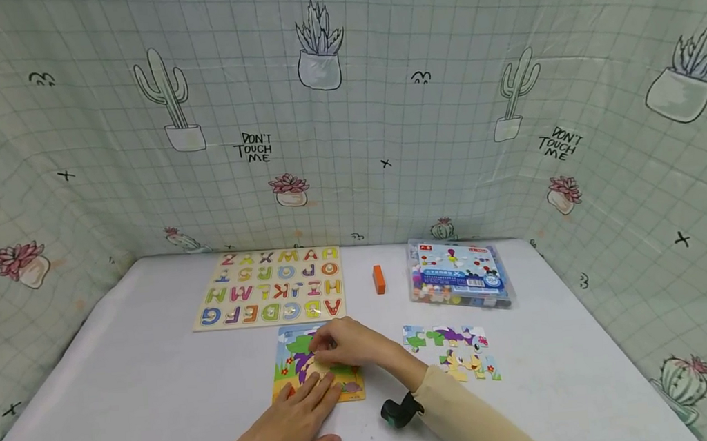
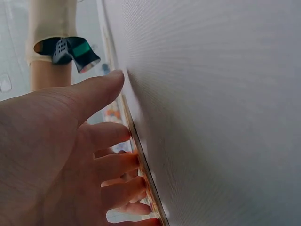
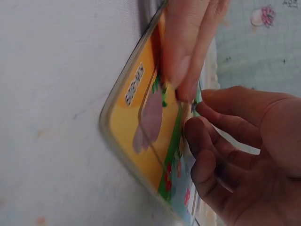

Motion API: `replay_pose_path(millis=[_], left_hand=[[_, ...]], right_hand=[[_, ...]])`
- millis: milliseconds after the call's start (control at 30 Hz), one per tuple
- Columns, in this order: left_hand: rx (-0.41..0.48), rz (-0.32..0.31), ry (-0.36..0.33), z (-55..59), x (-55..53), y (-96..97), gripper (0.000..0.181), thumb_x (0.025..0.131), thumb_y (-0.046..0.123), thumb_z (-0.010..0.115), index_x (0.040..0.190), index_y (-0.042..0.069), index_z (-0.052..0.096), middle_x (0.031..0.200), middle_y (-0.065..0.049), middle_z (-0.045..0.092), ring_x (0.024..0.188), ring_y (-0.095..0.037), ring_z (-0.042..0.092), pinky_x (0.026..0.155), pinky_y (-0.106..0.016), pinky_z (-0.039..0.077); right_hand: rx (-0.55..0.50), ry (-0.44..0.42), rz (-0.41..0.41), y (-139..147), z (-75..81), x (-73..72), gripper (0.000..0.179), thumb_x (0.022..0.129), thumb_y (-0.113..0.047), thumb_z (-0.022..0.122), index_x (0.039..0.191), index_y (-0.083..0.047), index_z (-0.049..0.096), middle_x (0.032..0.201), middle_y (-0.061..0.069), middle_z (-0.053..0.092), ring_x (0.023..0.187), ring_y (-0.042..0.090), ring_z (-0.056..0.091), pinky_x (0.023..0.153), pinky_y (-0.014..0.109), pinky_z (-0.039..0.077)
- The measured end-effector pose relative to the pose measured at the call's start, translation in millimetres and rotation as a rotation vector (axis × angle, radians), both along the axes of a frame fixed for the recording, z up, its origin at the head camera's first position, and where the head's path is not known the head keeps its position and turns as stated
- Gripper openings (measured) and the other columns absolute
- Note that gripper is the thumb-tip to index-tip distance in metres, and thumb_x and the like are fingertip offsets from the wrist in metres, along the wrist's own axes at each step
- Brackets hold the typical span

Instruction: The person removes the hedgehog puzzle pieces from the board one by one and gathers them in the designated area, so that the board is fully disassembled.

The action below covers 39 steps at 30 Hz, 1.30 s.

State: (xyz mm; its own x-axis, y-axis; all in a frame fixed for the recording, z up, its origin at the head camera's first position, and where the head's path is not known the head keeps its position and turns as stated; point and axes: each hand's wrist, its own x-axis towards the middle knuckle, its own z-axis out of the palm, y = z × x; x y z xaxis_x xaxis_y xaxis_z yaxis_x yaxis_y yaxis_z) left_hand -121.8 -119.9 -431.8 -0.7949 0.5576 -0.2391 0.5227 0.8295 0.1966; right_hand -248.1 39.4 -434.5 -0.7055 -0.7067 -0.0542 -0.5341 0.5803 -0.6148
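A colourful cartoon jigsaw board (image 1: 282,375) lies flat on the white table in front of me. My left hand (image 1: 291,419) rests on its lower edge, fingers stretched over the picture; the left wrist view shows the thumb (image 2: 101,92) apart from the board. Over the middle of the board is my right hand (image 1: 347,342), fingers bent and tips down close to the picture. In the right wrist view its thumb and forefinger tips come near each other beside the left fingers (image 3: 181,52). Whether a puzzle piece sits between them is hidden.
Several loose jigsaw pieces (image 1: 456,337) lie spread to the right of the board. Behind it is a wooden alphabet board (image 1: 242,312). An orange block (image 1: 379,280) and a clear plastic box of beads (image 1: 457,274) stand farther right. A patterned cloth (image 1: 347,145) encloses the table.
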Motion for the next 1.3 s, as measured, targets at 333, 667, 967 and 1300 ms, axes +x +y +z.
replay_pose_path(millis=[333, 667, 967, 1300], left_hand=[[0.026, -0.017, 0.033, 0.4, 0.9, -1.4, 0.066, 0.095, 0.056, 0.051, 0.148, 0.017, 0.045, 0.158, -0.008, 0.036, 0.146, -0.032, 0.034, 0.109, -0.063, 0.036], [0.053, -0.035, 0.065, -0.3, 2.2, -3.7, 0.065, 0.096, 0.054, 0.051, 0.148, 0.015, 0.045, 0.158, -0.012, 0.037, 0.145, -0.033, 0.036, 0.106, -0.064, 0.038], [0.053, -0.026, 0.042, 0.2, 2.5, -3.4, 0.065, 0.096, 0.054, 0.052, 0.147, 0.015, 0.046, 0.157, -0.011, 0.037, 0.145, -0.033, 0.035, 0.108, -0.064, 0.036], [0.074, -0.032, 0.053, -1.3, 1.3, -3.9, 0.064, 0.096, 0.054, 0.052, 0.148, 0.016, 0.045, 0.159, -0.012, 0.035, 0.145, -0.035, 0.036, 0.106, -0.065, 0.037]], right_hand=[[0.027, 0.017, 0.009, -18, 4.4, 0.2, 0.016, 0.092, -0.016, 0.068, 0.104, -0.008, 0.075, 0.073, -0.008, 0.062, 0.058, -0.001, 0.048, 0.053, 0.013, 0.038], [0.036, -0.009, -0.04, -23, 4.3, 0.1, 0.012, 0.091, -0.016, 0.069, 0.099, -0.01, 0.075, 0.073, -0.009, 0.062, 0.06, 0.0, 0.049, 0.053, 0.013, 0.04], [-0.034, -0.047, -0.081, -22, 2.3, 0.2, 0.005, 0.091, -0.014, 0.07, 0.094, -0.011, 0.071, 0.08, -0.005, 0.068, 0.062, 0.001, 0.053, 0.053, 0.015, 0.044], [-0.085, -0.11, -0.106, -22, 3.9, 1.7, 0.005, 0.092, -0.012, 0.068, 0.096, -0.009, 0.069, 0.078, -0.002, 0.068, 0.055, 0.005, 0.054, 0.046, 0.016, 0.042]])
